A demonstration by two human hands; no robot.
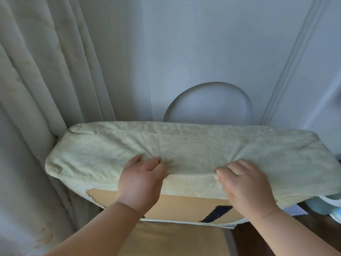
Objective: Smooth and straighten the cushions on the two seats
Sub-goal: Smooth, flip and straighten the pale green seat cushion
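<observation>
Now, left hand (142, 179): pinches cushion (184, 145) front edge.
Right hand (245, 185): pinches same edge.
Cushion axis: left-right, across both hands; equally near each.

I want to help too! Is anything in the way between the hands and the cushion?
Nothing visible is. The left hand and the right hand both pinch the wrinkled cover of the cushion along its near edge.
</observation>
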